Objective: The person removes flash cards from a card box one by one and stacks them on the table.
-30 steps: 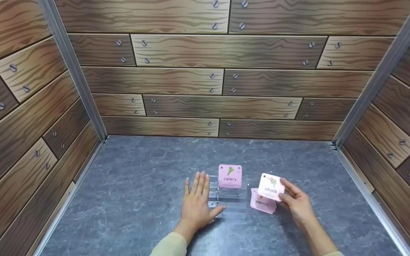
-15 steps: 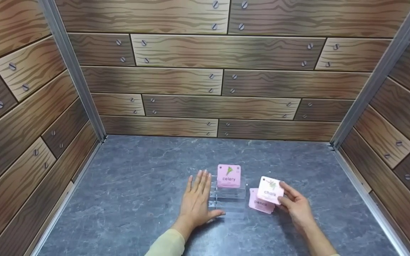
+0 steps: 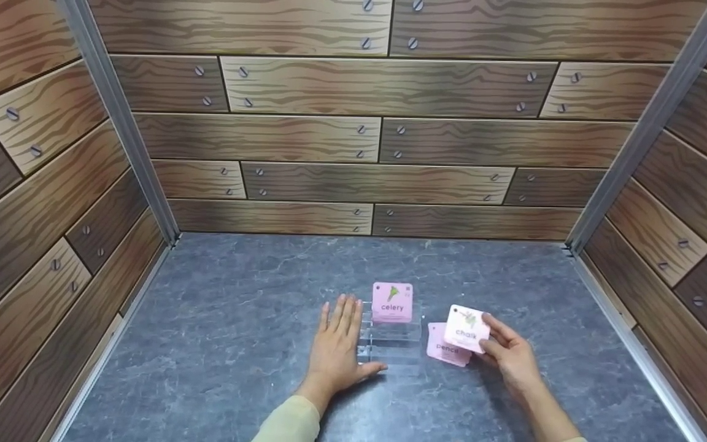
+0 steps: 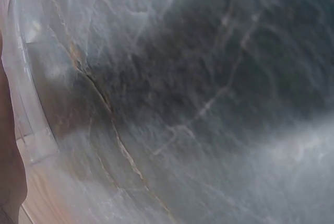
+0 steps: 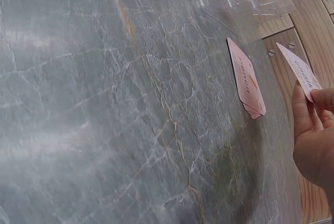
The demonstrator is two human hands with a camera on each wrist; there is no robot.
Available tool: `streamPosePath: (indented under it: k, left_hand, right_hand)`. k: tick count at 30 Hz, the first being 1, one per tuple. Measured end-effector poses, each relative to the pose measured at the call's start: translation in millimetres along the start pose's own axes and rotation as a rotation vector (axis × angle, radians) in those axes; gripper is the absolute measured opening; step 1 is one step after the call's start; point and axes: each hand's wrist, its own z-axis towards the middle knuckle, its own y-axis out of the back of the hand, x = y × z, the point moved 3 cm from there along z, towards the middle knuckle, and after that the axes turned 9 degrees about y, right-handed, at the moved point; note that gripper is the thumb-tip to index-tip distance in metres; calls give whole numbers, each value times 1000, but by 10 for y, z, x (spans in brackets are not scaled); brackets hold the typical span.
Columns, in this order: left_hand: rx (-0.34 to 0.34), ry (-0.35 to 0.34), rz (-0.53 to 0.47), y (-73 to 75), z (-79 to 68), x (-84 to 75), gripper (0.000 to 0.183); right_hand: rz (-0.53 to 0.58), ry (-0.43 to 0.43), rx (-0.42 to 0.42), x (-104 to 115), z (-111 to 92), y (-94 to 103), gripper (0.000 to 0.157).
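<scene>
My right hand (image 3: 513,356) pinches a pink "chalk" card (image 3: 466,329) by its right edge, thumb in front. The card is held above a small stack of pink cards (image 5: 246,78) on the table, whose top one reads "pencil". My left hand (image 3: 336,350), fingers straight and thumb out to the side, lies along the left side of a clear tiered card stand (image 3: 396,350). A pink "celery" card (image 3: 392,302) stands upright in the stand's back tier. The left wrist view catches only a strip of the left hand and the stand's clear edge (image 4: 31,104).
The grey marbled tabletop (image 3: 237,294) is bounded by wood-plank patterned walls (image 3: 304,141) at the back and both sides. Metal strips (image 3: 139,141) run along the corners and side edges.
The chalk card has dipped slightly and then stays in place in my right hand. My left hand has barely shifted beside the stand. The view has drifted a little.
</scene>
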Motion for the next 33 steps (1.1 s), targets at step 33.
streamPosePath:
  k: [33]
  left_hand:
    - [-26,-10,-1,-16,-22,8,131]
  right_hand:
    - [-61,-85,80,-210,57,-79,60]
